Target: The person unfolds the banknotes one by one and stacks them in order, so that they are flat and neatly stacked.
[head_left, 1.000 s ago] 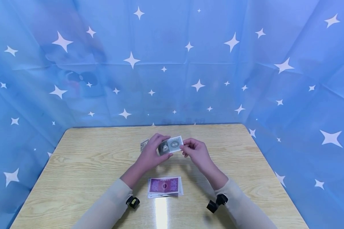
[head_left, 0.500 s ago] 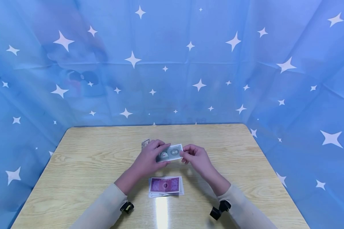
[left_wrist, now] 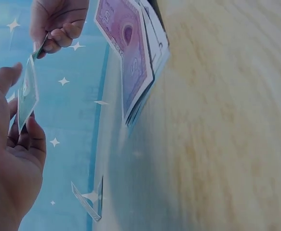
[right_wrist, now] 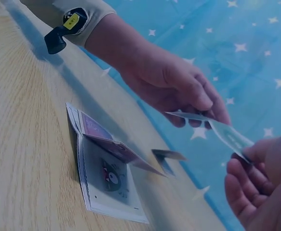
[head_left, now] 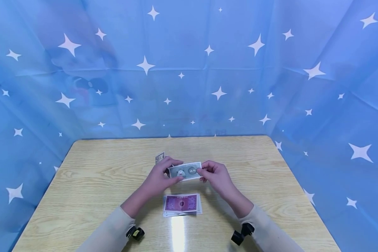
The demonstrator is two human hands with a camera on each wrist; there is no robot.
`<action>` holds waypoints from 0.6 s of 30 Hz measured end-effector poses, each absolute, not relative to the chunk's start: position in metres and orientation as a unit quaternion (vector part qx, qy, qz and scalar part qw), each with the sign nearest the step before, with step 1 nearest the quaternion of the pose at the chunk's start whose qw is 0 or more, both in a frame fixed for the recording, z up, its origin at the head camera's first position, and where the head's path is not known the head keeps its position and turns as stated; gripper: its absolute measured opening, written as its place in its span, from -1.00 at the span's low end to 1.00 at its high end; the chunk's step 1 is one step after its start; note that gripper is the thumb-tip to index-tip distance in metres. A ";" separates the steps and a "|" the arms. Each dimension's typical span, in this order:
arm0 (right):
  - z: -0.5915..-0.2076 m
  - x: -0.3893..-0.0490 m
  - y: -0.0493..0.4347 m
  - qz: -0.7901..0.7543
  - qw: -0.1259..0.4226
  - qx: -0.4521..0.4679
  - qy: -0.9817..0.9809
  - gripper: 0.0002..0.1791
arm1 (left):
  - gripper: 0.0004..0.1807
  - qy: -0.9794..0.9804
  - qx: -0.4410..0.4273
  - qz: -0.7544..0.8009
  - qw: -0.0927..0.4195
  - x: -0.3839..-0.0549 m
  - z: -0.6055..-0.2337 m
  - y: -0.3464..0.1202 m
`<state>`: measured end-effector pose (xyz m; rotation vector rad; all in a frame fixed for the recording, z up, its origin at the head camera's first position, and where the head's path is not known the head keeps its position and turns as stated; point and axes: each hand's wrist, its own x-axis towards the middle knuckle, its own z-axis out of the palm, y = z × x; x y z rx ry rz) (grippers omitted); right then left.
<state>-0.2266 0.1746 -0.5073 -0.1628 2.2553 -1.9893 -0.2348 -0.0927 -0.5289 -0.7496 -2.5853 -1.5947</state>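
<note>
A grey-green play banknote [head_left: 188,170] with a cartoon figure is held above the table, creased across its middle. My right hand [head_left: 216,175] pinches its right end between thumb and fingers. At the other end, my left hand [head_left: 159,178] holds the note, thumb along the lower edge and fingers behind it. The right wrist view shows the note [right_wrist: 229,136] bent between both hands. Nearer me lies a small stack of play banknotes [head_left: 181,204], a purple one on top. That purple note [left_wrist: 129,45] is creased and lifts off the stack.
Behind the left hand, a small folded note [head_left: 159,157] stands on the wooden table [head_left: 91,189]. A blue star-patterned curtain [head_left: 189,87] hangs at the back and sides. Wrist cameras [head_left: 135,232] sit at both cuffs.
Both hands have brought the green note lower and closer to me. My left hand has slid leftward along it, so more of the note shows. The stack has stayed put.
</note>
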 end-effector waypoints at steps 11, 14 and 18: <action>-0.512 -0.228 0.175 -0.658 0.051 -0.043 0.750 -0.86 | -0.45 -0.794 -0.195 -0.576 -0.025 -0.228 -0.533 -0.101; -0.512 -0.227 0.174 -0.655 0.048 -0.042 0.753 -0.88 | -0.48 -0.782 -0.178 -0.596 -0.039 -0.226 -0.532 -0.102; -0.511 -0.224 0.173 -0.650 0.046 -0.046 0.758 -0.91 | -0.60 -0.777 -0.158 -0.609 -0.039 -0.226 -0.531 -0.103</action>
